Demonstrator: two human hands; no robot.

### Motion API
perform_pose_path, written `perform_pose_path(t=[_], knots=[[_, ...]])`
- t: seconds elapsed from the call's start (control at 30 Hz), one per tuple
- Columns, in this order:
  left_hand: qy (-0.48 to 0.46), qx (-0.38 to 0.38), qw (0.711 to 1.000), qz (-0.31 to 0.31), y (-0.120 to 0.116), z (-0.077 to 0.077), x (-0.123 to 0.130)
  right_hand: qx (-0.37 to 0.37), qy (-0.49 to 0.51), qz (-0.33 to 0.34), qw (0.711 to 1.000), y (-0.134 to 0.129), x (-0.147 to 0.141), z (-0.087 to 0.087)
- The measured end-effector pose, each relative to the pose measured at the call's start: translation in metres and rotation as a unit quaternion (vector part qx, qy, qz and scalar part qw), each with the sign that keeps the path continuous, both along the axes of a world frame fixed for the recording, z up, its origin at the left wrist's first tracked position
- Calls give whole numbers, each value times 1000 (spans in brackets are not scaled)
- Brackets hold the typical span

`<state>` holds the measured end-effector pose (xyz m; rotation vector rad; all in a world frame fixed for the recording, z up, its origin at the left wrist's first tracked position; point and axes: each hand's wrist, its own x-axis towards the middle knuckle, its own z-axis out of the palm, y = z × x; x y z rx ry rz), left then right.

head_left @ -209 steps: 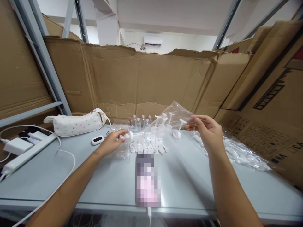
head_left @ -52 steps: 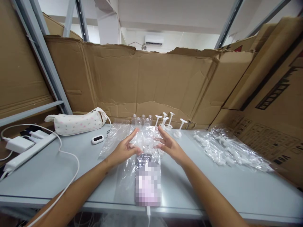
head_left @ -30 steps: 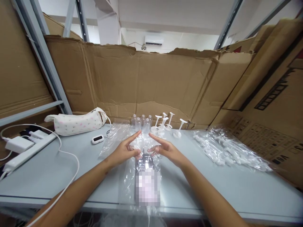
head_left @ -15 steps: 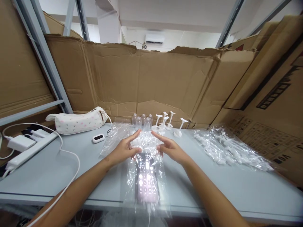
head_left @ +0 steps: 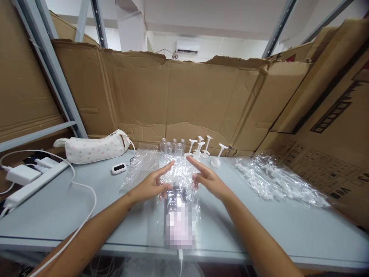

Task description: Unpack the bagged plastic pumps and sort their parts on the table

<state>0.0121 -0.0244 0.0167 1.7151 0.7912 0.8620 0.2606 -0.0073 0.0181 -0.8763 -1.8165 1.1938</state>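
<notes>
Between my hands a clear plastic bag (head_left: 179, 169) lies on the grey table, its near part spread over a phone (head_left: 178, 227) with a blurred screen and a white cable at its near end. My left hand (head_left: 154, 184) is at the bag's left edge, index finger stretched forward and thumb apart. On the right edge is my right hand (head_left: 206, 177), its index finger pointing forward and the other fingers curled under. Neither hand visibly grips anything. Just beyond the bag stand several clear bottles (head_left: 168, 148), with several white pump tops (head_left: 199, 148) beside them.
A floral pouch (head_left: 96, 148), a small white device (head_left: 118, 168) and a power strip (head_left: 36, 184) are at the left. Another clear bag (head_left: 141, 165) lies left of the bottles. Bagged white parts (head_left: 276, 179) lie at the right. Cardboard (head_left: 184, 96) walls the back.
My right fingertip has moved slightly forward and right, and my left fingertip slightly right. The gap between my hands looks much the same. The phone screen is now pixelated.
</notes>
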Motion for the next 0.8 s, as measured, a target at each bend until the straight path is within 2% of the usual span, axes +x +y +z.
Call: perform_pose_path(t=[0.17, 0.23, 0.5, 0.67, 0.8], knots=[[-8, 18, 997, 74, -1, 2, -1, -25, -8, 73, 997, -1, -3, -4], [-17, 18, 996, 86, -1, 3, -2, -40, -15, 91, 995, -1, -3, -6], [-21, 35, 994, 99, -3, 6, 4, -18, -25, 36, 999, 3, -3, -6], [-57, 55, 990, 113, -4, 3, 5, 0, -26, 18, 1000, 2, 0, -4], [-28, 29, 998, 55, -2, 0, 4, 25, -9, -20, 999, 3, 3, -2]])
